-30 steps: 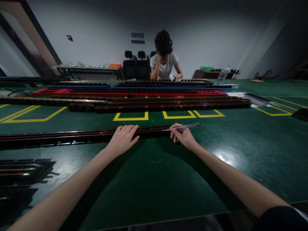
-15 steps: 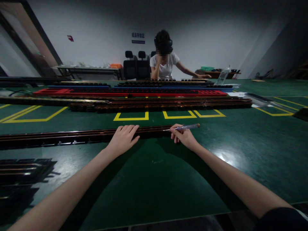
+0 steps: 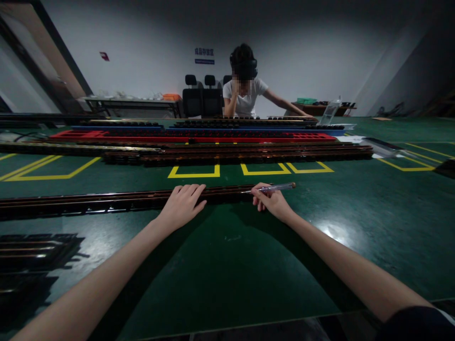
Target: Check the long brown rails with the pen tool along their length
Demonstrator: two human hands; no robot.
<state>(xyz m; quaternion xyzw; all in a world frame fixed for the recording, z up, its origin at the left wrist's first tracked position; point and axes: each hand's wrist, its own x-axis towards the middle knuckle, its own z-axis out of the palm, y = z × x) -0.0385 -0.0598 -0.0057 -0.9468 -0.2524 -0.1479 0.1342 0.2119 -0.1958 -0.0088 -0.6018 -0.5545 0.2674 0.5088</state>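
Long dark strips with coppery lines lie side by side across the green table, from the left edge to the middle. My left hand rests on top of them near their right part, palm down, thumb apart from the fingers. At their right end, my right hand pinches a clear pen-like tool. Its thin tip points left and meets the strips, and its brownish end sticks out to the right. Whether the tip touches a strip, I cannot tell.
Beyond my hands lie a bundle of dark strips, a red tray and blue trays. More dark strips are at the left front. A person sits across the table, near a clear bottle.
The person across the table has shifted slightly, the outstretched hand reaching a little further right. My two hands and the tool stay where they were.
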